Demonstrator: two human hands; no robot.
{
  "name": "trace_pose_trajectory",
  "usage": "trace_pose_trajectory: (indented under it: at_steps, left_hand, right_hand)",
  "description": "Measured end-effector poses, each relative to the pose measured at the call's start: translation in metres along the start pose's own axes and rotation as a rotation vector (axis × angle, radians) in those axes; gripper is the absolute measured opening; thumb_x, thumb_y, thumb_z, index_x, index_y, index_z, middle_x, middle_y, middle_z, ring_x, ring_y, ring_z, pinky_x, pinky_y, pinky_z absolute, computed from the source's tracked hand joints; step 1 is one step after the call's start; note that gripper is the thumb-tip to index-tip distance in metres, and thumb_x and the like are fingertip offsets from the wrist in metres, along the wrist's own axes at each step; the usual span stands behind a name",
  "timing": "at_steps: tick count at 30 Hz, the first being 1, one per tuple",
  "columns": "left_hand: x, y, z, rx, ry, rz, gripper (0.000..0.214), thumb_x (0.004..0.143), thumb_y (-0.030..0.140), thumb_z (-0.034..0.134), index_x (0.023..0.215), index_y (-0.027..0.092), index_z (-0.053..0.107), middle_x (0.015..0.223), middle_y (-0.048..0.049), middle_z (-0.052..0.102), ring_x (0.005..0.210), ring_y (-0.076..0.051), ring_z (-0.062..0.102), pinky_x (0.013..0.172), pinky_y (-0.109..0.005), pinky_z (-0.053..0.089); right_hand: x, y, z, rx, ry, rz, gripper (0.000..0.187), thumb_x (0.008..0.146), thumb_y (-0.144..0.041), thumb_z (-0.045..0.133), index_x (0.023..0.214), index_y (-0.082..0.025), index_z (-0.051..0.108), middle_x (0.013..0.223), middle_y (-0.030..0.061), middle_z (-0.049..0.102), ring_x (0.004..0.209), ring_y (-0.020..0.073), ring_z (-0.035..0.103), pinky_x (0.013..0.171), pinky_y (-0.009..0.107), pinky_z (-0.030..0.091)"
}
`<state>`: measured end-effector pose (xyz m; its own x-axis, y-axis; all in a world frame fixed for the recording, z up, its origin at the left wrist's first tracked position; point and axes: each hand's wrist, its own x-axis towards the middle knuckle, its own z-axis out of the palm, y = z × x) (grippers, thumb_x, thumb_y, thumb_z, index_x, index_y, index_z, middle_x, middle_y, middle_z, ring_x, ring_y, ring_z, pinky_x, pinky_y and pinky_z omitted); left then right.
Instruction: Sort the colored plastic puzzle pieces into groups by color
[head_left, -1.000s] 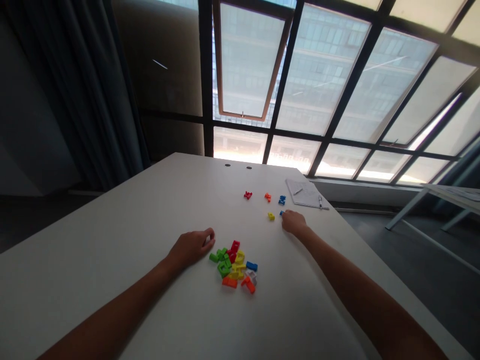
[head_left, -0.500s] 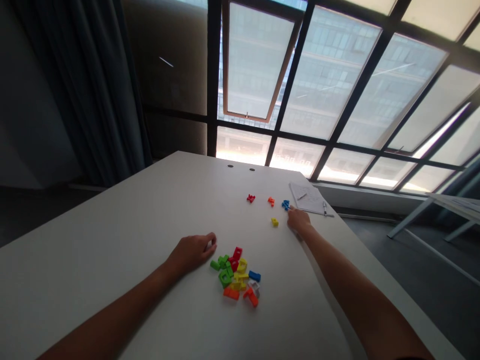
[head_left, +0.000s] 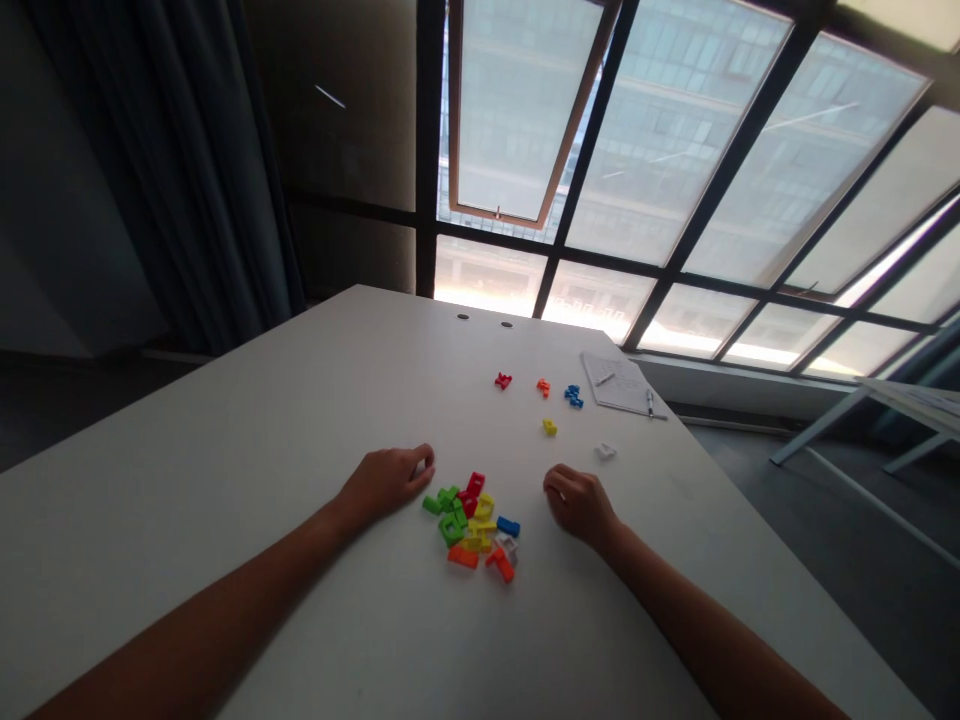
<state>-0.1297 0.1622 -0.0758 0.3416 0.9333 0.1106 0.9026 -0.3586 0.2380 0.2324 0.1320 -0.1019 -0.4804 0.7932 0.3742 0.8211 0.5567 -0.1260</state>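
My left hand (head_left: 388, 475) rests on the table, fingers curled; bare tabletop shows through the gap by its thumb. Just right of it lies a pile of small plastic blocks: green blocks (head_left: 451, 525), red blocks (head_left: 474, 486), yellow blocks (head_left: 480, 530), a blue block (head_left: 508, 526), white blocks (head_left: 507, 547) and orange blocks (head_left: 500, 565). On the pile's right side, apart from it, is my right hand (head_left: 581, 502), fingers bent inward and closed; whatever may be in them is hidden. Beyond it lie a white block (head_left: 605, 452) and a yellow block (head_left: 550, 427).
Farther back stand red blocks (head_left: 503, 381), orange blocks (head_left: 544, 387) and blue blocks (head_left: 574, 396). Papers (head_left: 619, 382) with a pen (head_left: 650, 403) lie by the right edge of the white table (head_left: 300, 400). Windows rise behind; a curtain hangs at left.
My right hand has drawn back from the blue blocks toward the pile, uncovering the white block. My left hand has stayed in place. The view has tilted slightly downward.
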Motion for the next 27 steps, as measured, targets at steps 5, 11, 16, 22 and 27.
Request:
trace_pose_trajectory:
  at_steps: [5,11,16,22,27]
  left_hand:
    - [0.000,-0.001,0.001,0.013,0.007,0.004,0.024,0.096,0.044,0.046,0.100,0.027,0.063,0.082,-0.0010,0.072,0.070,-0.018,0.064,0.063,-0.027,0.035]
    - [-0.001,-0.001,0.001,0.011,0.019,0.014,0.022,0.097,0.042,0.047,0.099,0.027,0.062,0.080,0.0004,0.071,0.069,-0.017,0.064,0.061,-0.026,0.033]
    - [-0.002,0.002,-0.001,0.005,0.007,-0.005,0.021,0.097,0.040,0.046,0.098,0.026,0.062,0.079,0.0003,0.071,0.069,-0.016,0.064,0.061,-0.026,0.035]
    - [-0.001,0.002,-0.001,0.014,-0.001,-0.003,0.021,0.097,0.041,0.046,0.096,0.027,0.061,0.077,0.0010,0.070,0.068,-0.017,0.063,0.061,-0.026,0.034]
    - [0.000,0.000,0.000,0.009,-0.010,0.010,0.021,0.097,0.041,0.045,0.097,0.027,0.061,0.077,0.0013,0.069,0.067,-0.016,0.062,0.060,-0.026,0.032]
  right_hand:
    - [-0.026,-0.029,-0.016,0.153,-0.116,-0.277,0.049,0.092,-0.017,0.044,0.136,-0.029,0.061,0.132,0.0078,0.068,0.088,0.0154,0.071,0.081,0.028,0.052]
    - [-0.025,-0.043,-0.024,0.158,-0.187,-0.287,0.050,0.092,-0.018,0.043,0.135,-0.032,0.062,0.137,0.0062,0.066,0.089,0.0161,0.072,0.081,0.029,0.054]
    - [-0.025,-0.015,-0.032,0.164,-0.117,-0.221,0.033,0.095,-0.023,0.046,0.116,-0.025,0.071,0.112,0.0077,0.075,0.079,0.0147,0.070,0.075,0.026,0.053]
    - [-0.025,0.014,-0.041,0.111,-0.051,-0.191,0.022,0.098,-0.027,0.052,0.107,-0.025,0.073,0.098,0.0047,0.075,0.074,0.0128,0.068,0.072,0.022,0.050]
    - [-0.024,0.016,-0.039,0.066,-0.085,-0.139,0.028,0.099,-0.029,0.050,0.115,-0.024,0.072,0.109,0.0078,0.073,0.084,0.0160,0.069,0.077,0.026,0.052]
